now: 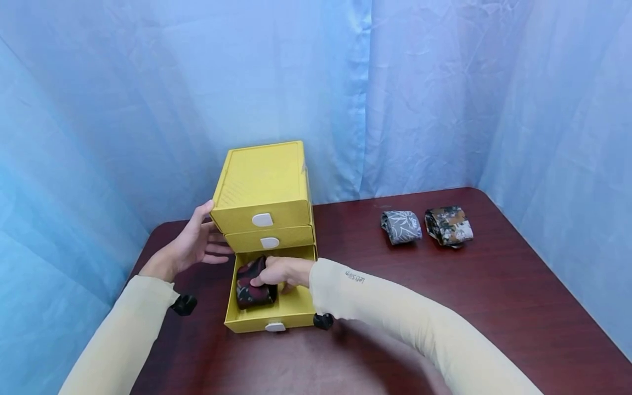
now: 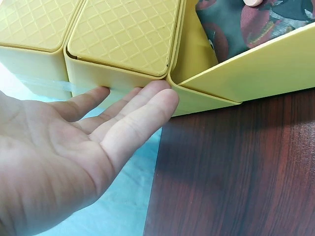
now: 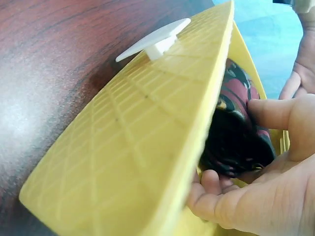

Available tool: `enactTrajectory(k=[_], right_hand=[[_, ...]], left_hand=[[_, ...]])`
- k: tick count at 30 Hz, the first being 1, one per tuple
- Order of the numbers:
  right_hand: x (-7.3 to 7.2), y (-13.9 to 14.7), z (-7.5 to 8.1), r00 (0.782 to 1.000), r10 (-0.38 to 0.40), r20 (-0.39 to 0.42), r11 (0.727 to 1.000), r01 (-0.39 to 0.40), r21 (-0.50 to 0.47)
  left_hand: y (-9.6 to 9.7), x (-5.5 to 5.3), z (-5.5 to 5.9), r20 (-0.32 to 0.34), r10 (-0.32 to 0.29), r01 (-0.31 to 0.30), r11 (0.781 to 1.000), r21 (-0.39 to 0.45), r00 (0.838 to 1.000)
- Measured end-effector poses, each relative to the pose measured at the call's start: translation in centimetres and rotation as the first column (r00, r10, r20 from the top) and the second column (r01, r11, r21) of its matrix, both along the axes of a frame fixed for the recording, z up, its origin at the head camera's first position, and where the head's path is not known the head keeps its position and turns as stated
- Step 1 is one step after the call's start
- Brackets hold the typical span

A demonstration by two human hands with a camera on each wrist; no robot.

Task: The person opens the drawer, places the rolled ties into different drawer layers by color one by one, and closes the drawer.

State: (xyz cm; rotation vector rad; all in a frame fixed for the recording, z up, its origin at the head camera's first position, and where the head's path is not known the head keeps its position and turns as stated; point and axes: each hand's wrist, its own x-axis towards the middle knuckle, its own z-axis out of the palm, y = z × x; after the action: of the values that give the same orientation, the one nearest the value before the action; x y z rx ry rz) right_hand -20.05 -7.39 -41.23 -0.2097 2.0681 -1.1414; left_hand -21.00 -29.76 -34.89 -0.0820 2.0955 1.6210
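A yellow drawer unit [image 1: 266,175] stands on the table with its bottom drawer [image 1: 254,325] pulled out. Inside that drawer, toward the left side, sits a rolled dark cloth with a maroon pattern [image 1: 253,291]. My right hand [image 1: 286,271] grips this roll from the right, thumb on its upper face; the right wrist view shows curled fingers [image 3: 216,194] beside its lower part. Against the unit's left side rests my left hand [image 1: 197,241], fingers extended, thumb near the top front corner. In the left wrist view its fingertips [image 2: 167,101] touch the yellow casing.
To the right on the dark red table [image 1: 375,307] lie two more rolled cloths, a grey one with a leaf pattern [image 1: 402,227] and a brown floral one [image 1: 449,226]. Two upper drawers with white handles [image 1: 262,219] are closed. Light blue curtains [image 1: 276,71] surround the table.
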Motion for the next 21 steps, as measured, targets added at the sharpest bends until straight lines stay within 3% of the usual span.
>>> enactTrajectory(k=[21], right_hand=[[0.0,1.1,-0.1,0.995,-0.035,0.094,0.994,0.044,-0.096]], left_hand=[[-0.1,-0.1,-0.1,0.002,-0.003,0.003,1.000,0.007,1.000]])
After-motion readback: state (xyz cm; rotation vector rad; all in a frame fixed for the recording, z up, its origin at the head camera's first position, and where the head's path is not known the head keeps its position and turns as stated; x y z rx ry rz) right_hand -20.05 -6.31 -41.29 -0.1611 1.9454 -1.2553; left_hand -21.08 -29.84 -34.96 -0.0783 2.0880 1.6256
